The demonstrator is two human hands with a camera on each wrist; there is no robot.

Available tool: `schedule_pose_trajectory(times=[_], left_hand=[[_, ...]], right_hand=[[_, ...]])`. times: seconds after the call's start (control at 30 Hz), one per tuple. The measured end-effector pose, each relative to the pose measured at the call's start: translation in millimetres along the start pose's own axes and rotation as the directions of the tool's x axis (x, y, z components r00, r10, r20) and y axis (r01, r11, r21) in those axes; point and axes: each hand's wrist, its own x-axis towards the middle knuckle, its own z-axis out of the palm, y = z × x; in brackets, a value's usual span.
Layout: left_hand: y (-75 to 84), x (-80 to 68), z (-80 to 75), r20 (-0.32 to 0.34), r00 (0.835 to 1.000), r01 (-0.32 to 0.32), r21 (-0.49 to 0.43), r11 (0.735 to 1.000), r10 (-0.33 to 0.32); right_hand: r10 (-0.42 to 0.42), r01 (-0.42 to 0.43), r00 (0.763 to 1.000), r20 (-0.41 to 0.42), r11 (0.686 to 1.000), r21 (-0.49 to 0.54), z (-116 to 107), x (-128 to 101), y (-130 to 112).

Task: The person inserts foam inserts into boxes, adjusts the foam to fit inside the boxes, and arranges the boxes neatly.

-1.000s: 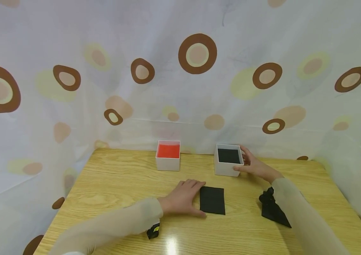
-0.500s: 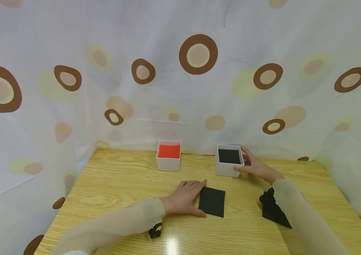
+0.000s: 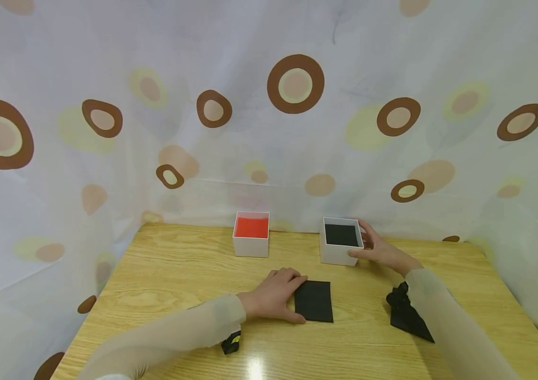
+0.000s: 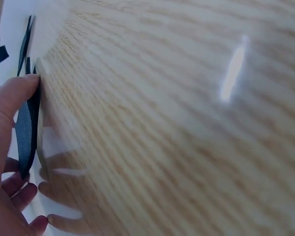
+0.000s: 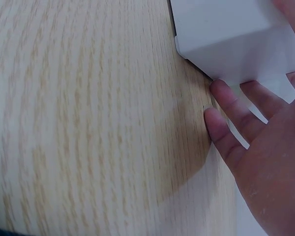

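Observation:
A black square card (image 3: 314, 301) lies mid-table. My left hand (image 3: 276, 293) holds it by its left edge; in the left wrist view the card (image 4: 25, 128) sits edge-on between the thumb (image 4: 12, 96) and curled fingers. At the back stands a white box with a black inside (image 3: 342, 240). My right hand (image 3: 379, 249) grips its right side, thumb at the front corner and fingers along the wall. In the right wrist view, the fingers (image 5: 221, 98) lie against the box (image 5: 226, 34).
A white box with a red inside (image 3: 251, 232) stands at the back of the wooden table (image 3: 179, 274). Crumpled black material (image 3: 406, 314) lies by my right forearm. A small black and yellow object (image 3: 231, 343) sits under my left forearm. A spotted curtain surrounds the table.
The black card has shifted and turned slightly under my left hand, now looking narrower. My right hand has stayed on the white box.

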Motion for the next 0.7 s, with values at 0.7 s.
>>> schedule_pose_trajectory(times=[0.7], left_hand=[[-13.1, 17.2, -22.6, -0.110, 0.993, -0.032, 0.031, 0.999, 0.035]], right_hand=[[-0.024, 0.024, 1.000, 0.011, 0.999, 0.026, -1, -2, 0]])
